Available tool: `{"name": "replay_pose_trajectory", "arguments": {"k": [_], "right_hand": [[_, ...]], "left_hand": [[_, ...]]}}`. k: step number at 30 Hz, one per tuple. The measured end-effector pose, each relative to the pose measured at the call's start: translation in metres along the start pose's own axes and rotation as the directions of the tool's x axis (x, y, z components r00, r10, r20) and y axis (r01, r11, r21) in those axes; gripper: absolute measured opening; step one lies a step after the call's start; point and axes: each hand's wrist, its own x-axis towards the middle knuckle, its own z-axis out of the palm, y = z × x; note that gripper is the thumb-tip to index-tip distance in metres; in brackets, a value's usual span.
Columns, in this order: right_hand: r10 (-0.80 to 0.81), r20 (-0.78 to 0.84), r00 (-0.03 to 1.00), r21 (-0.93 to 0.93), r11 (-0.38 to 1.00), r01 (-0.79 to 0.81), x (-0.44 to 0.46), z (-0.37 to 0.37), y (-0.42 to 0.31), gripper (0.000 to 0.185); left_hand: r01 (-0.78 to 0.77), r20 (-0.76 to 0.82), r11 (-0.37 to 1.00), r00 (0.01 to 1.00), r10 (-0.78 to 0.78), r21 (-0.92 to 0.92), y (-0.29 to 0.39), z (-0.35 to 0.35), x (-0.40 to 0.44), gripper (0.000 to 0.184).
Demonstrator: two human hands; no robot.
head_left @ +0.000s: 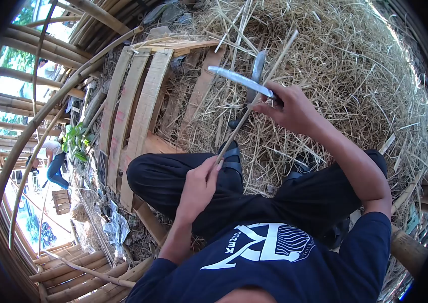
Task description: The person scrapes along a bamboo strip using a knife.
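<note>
My left hand (200,186) is closed around the lower end of a thin bamboo strip (238,127), which slants up and away to the right. In my right hand (293,109) is a knife (239,80), its pale blade pointing left across the strip. The right thumb lies close to the strip; whether it presses on it I cannot tell. Just beyond that blade, a second blade with a dark handle (257,70) rests on the straw and shavings, partly hidden behind the knife.
Straw-like shavings (340,65) cover the ground ahead. A wooden slatted pallet (140,101) lies to the left, near a bamboo railing (47,45). Crumpled silvery plastic (117,225) sits by the left knee. Another person (56,164) is outside, beyond the bamboo.
</note>
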Motion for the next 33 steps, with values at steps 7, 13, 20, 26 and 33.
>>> {"name": "replay_pose_trajectory", "arguments": {"k": [7,13,20,26,33], "right_hand": [[-0.261,0.147,0.954,-0.147,0.948,0.282,-0.001,0.013,0.019,0.034],[-0.308,0.151,0.939,-0.229,0.913,0.337,-0.003,0.002,0.011,0.018],[-0.334,-0.159,0.929,-0.251,0.924,0.289,0.002,-0.002,0.027,0.019],[-0.133,-0.365,0.922,-0.064,0.991,0.117,0.015,-0.012,0.023,0.014],[-0.101,-0.211,0.972,0.262,0.952,0.155,0.012,0.0,-0.037,0.014]], "left_hand": [[-0.304,0.034,0.759,0.936,0.349,0.576,0.043,-0.057,-0.001,0.021],[-0.385,0.169,0.465,0.881,0.441,0.797,0.067,-0.091,0.026,0.027],[-0.272,-0.168,0.353,0.527,0.833,0.895,0.09,-0.087,0.053,0.037],[-0.489,-0.291,0.735,0.7,0.652,0.469,0.065,-0.027,0.06,0.038],[-0.2,-0.078,0.864,0.98,0.185,-0.461,0.041,0.063,0.047,0.041]]}}
